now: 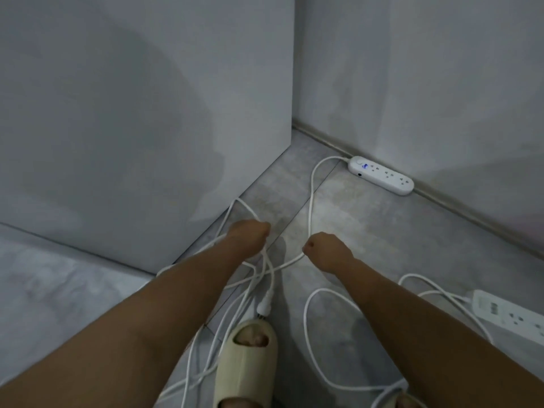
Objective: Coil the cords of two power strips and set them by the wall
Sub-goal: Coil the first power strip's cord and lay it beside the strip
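Dim greyish light, soft shadows on wall, slight blur, wide-angle edge distortion

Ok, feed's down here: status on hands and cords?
Left hand grips gathered loops. Right hand holds cord from far power strip. Second cord of near power strip sprawled loose.

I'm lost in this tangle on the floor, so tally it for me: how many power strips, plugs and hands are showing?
Power strips: 2, the power strip by the wall and the power strip at the right edge
Plugs: 1, the plug
Hands: 2, the left hand and the right hand, both gripping white cord
Total: 5
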